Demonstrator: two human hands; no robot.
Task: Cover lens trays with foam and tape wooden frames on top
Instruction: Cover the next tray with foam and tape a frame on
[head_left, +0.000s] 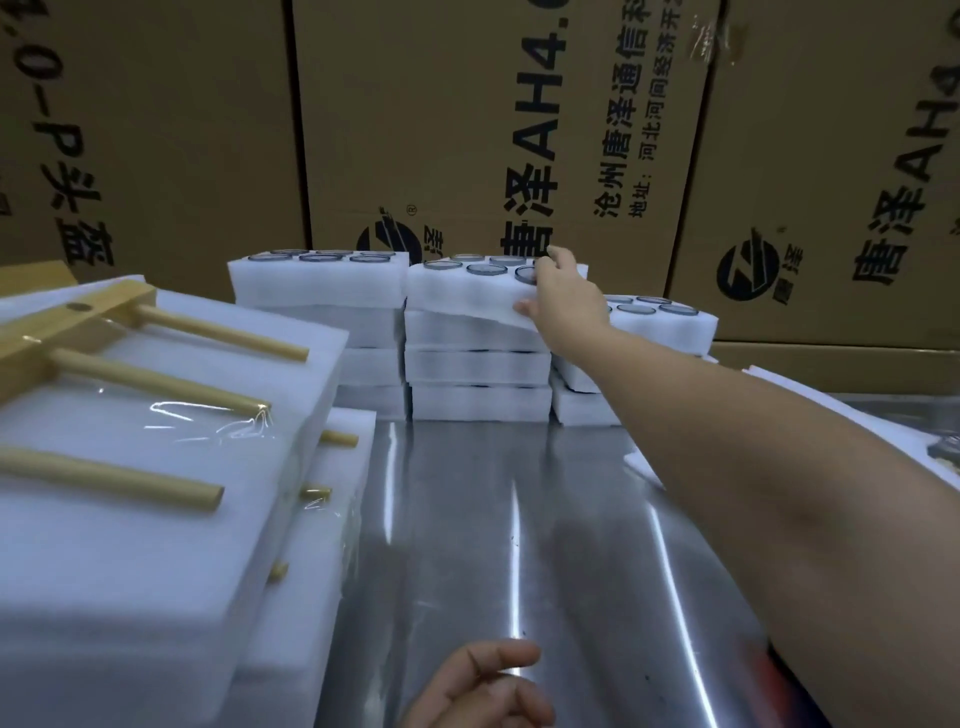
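Observation:
Three stacks of white foam lens trays stand at the back of the steel table (493, 519). My right hand (558, 291) reaches out and grips the right end of the top tray (467, 288) of the middle stack, thumb underneath, fingers over round glass lenses (485, 268); that end is lifted slightly off the tray below. My left hand (483, 686) hovers low near the front edge, fingers apart, holding nothing. On the left, foam-covered bundles carry a taped wooden frame (78, 317) with dowels.
Tall cardboard boxes (467, 130) with printed text wall off the back. A left tray stack (319, 291) and a lower right stack (660, 322) flank the middle one. Foam sheets (831, 415) lie at the right edge under my forearm.

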